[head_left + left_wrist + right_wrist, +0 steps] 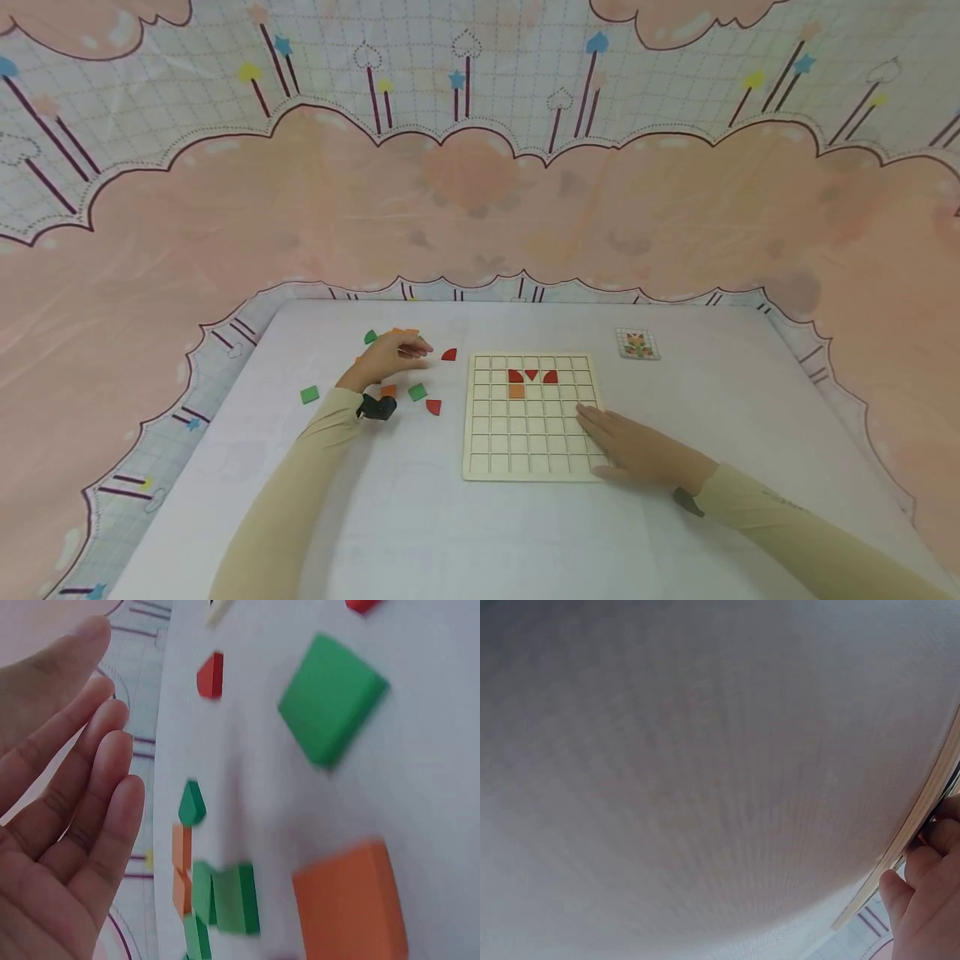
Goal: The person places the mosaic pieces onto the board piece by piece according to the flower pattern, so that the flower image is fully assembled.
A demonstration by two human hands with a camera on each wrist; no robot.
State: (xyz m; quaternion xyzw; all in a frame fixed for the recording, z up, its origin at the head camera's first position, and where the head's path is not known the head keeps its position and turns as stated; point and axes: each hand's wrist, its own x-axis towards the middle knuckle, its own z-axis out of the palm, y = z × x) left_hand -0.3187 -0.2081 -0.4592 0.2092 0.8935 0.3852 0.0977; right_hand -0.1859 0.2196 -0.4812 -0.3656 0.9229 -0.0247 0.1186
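Note:
My left hand (390,357) hovers over scattered flat pieces left of the board, fingers loosely bent, nothing between them in the left wrist view. Under and around it lie a green square (334,701), an orange square (352,904) and several more green and orange pieces. A red quarter-circle (449,355) is just right of its fingertips; another red quarter-circle (433,407) is nearer me. My right hand (648,450) rests on the right edge of the wooden grid board (491,467), fingers extended. The board bears two red quarter-circles, a red triangle (532,375) and an orange square (517,391).
A small pattern card (638,344) with a coloured figure on a grid lies at the back right of the white table (547,542). One green square (310,395) sits apart at the far left. A patterned cloth (480,192) stands behind the table.

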